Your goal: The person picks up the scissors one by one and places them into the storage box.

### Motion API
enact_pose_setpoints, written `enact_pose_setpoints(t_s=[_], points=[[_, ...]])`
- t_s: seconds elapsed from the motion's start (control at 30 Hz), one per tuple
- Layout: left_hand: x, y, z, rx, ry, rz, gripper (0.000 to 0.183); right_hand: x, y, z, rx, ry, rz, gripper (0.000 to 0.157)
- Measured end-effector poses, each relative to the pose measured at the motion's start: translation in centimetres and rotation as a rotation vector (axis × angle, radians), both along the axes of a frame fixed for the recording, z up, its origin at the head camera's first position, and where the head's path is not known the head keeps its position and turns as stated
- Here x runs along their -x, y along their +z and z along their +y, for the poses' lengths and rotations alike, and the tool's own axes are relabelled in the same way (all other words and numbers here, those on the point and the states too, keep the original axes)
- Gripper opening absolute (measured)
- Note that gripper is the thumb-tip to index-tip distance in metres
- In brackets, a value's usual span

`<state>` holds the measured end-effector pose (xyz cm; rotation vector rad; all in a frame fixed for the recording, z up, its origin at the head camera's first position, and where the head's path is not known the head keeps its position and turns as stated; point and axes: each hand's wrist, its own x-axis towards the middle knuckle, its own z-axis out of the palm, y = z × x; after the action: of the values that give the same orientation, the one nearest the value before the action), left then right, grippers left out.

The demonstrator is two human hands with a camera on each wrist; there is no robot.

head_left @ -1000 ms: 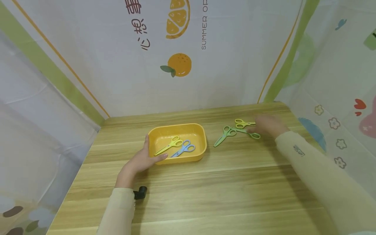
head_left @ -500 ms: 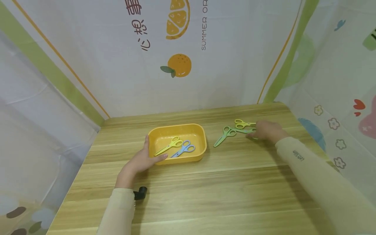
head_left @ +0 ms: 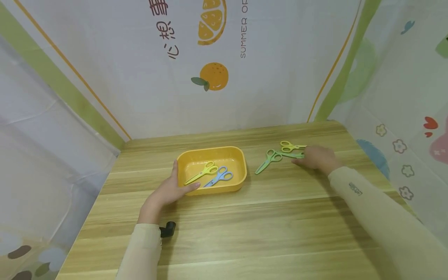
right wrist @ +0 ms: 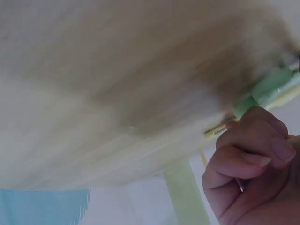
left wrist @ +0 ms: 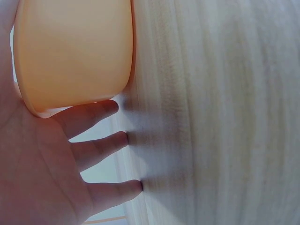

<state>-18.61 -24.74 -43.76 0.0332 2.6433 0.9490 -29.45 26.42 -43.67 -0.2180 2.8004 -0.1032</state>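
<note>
Right of the yellow tray, the farther green scissors lie roughly sideways, long axis pointing away from it. The nearer right hand curls at their tray-far end; whether it pinches, I cannot tell. The left hand grips the tray's left end.

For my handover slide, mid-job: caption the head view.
Left hand holding the yellow tray, right hand at green scissors on the table.

Behind the wood-grain table hangs white cloth printed with oranges. Patterned sheets flank the table's left and right edges
</note>
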Motion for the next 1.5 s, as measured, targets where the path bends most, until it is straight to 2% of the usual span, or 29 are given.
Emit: enact_pose_setpoints(t_s=[0.13,0.37,0.57,0.87,0.97,1.27,1.5], points=[[0.0,0.1,0.0,-0.005,0.001,-0.004,0.139,-0.5,-0.7,-0.1,-0.006,0.014,0.009,0.066],[0.1,-0.1,-0.2,-0.004,-0.002,0.001,0.139,-1.0,-2.3,0.4,-0.016,0.027,0.079,0.088],[0.0,-0.1,-0.3,0.008,-0.001,-0.002,0.139,-1.2,-3.2,0.1,0.014,0.046,0.147,0.082],[0.1,0.0,-0.1,-0.003,-0.005,0.0,0.138,-2.3,-4.2,-0.2,-0.04,0.046,0.31,0.078],[0.2,0.0,-0.1,-0.013,-0.009,0.007,0.138,-2.7,-4.3,-0.2,-0.073,0.055,0.356,0.081],[0.2,-0.1,-0.1,-0.003,-0.003,0.005,0.138,-2.6,-4.2,-0.9,-0.065,-0.014,0.242,0.076],[0.2,-0.1,-0.1,-0.002,0.004,-0.005,0.138,-2.5,-3.7,-1.1,-0.129,0.088,0.256,0.062]])
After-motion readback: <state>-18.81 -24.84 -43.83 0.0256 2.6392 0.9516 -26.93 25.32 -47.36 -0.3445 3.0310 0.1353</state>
